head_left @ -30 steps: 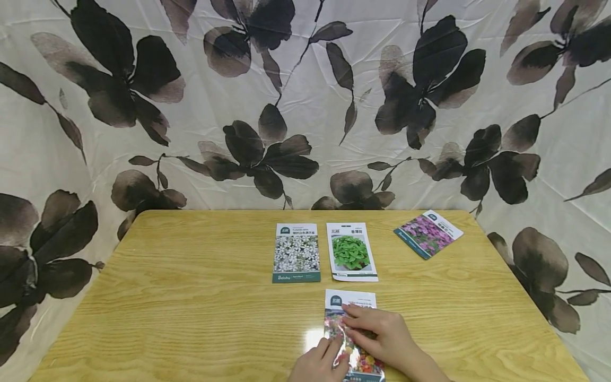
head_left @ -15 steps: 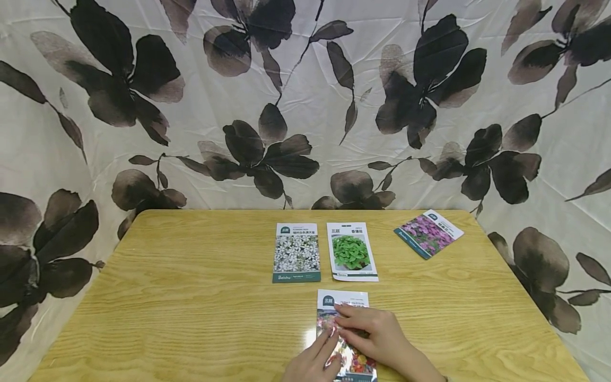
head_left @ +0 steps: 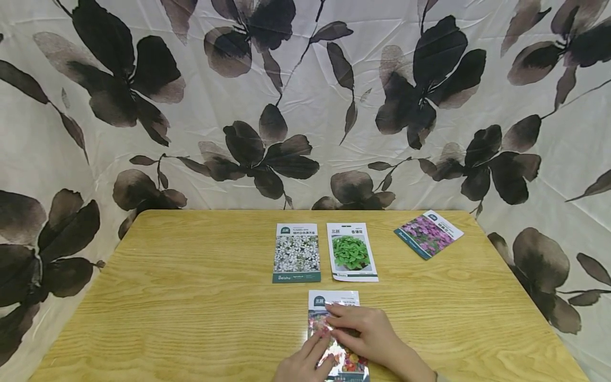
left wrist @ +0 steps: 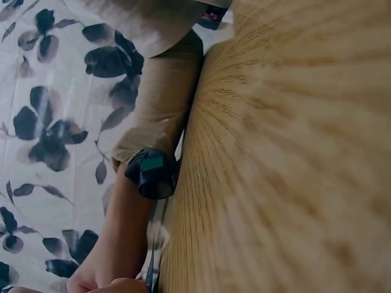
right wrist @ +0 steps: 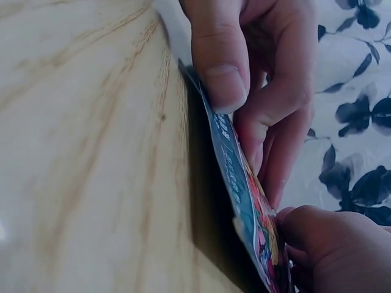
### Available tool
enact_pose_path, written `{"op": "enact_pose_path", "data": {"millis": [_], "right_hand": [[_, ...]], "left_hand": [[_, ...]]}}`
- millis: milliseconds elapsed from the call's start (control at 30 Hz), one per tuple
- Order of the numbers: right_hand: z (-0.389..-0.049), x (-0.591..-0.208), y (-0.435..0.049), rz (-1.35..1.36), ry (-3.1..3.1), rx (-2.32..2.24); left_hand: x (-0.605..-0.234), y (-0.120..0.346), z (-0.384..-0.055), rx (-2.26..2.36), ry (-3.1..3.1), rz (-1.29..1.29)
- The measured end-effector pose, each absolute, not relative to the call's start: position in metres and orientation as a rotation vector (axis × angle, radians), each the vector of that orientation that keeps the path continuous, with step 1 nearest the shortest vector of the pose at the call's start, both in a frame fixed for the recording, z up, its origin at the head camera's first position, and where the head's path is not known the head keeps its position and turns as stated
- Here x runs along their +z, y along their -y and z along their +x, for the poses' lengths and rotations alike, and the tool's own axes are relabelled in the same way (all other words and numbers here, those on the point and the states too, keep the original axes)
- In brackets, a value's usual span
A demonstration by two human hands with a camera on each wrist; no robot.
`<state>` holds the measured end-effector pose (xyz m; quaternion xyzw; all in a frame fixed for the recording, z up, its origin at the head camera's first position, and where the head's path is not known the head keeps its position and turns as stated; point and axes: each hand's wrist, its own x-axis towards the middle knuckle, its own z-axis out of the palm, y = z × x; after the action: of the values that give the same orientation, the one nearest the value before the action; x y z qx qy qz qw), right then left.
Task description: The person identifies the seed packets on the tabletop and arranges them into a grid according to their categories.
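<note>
A pale cloth (head_left: 343, 106) printed with dark flowers filled the upper frame, cut off at its edges. Below stood the wooden bench (head_left: 191, 297), its near side out of frame. At bottom centre the right hand (head_left: 365, 328) hid part of a bright-flower packet (head_left: 340, 354), its fingers straight, slightly spread, touching the front. The left hand (head_left: 303, 365), cut off by the bottom edge, laid straight fingers close together on the same packet, whose name was covered. Near the centre, a white-flower packet (head_left: 296, 254) read "FLOWERS SEED" and "Beishu"; just right, a green-leaf packet (head_left: 351, 252) read "香薄荷". Farther right lay an angled pink-flower packet (head_left: 428, 234), its small print illegible.
</note>
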<state>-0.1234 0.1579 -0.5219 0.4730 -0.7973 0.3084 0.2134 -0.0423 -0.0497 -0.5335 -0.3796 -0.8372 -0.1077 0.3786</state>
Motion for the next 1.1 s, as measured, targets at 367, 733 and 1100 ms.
{"op": "enact_pose_path", "data": {"millis": [367,733,1100], "right_hand": [[-0.124,-0.521,-0.148,1.348,2.220,0.841],[-0.125,-0.521,-0.134,1.399,2.210,0.844],[-0.125,-0.523,-0.129,1.450,2.220,0.810]], "left_hand": [[-0.532,0.061,-0.039,-0.241,2.167,-0.949],[-0.535,0.071,-0.033,-0.309,2.212,-0.888],[-0.535,0.078,-0.029,-0.338,2.313,-0.835]]}}
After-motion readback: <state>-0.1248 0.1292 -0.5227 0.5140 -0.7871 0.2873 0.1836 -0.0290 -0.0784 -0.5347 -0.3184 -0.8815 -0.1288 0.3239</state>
